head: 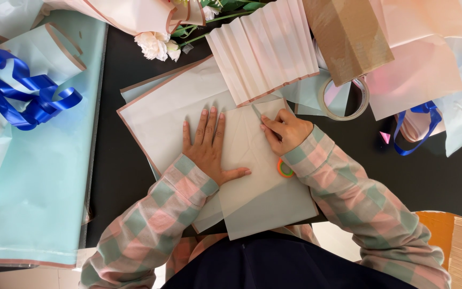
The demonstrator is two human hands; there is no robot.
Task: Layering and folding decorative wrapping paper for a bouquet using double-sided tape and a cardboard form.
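Observation:
My left hand (208, 145) lies flat, fingers spread, on a pale grey-white wrapping sheet (258, 187) with a pink-brown border, pressing it onto the black table (118, 166). My right hand (285, 131) is closed on a pair of scissors (284, 168) with an orange handle ring. The blade tip (255, 111) points up at the folded sheet's top edge. Both sleeves are pink and green check.
A pleated pink paper (263, 48) lies just beyond the hands, with a white flower (156, 45) to its left. A clear tape roll (343, 99) and brown paper (348, 37) sit at the upper right. Blue ribbons (17, 91) rest on a light blue sheet (38, 176) at left.

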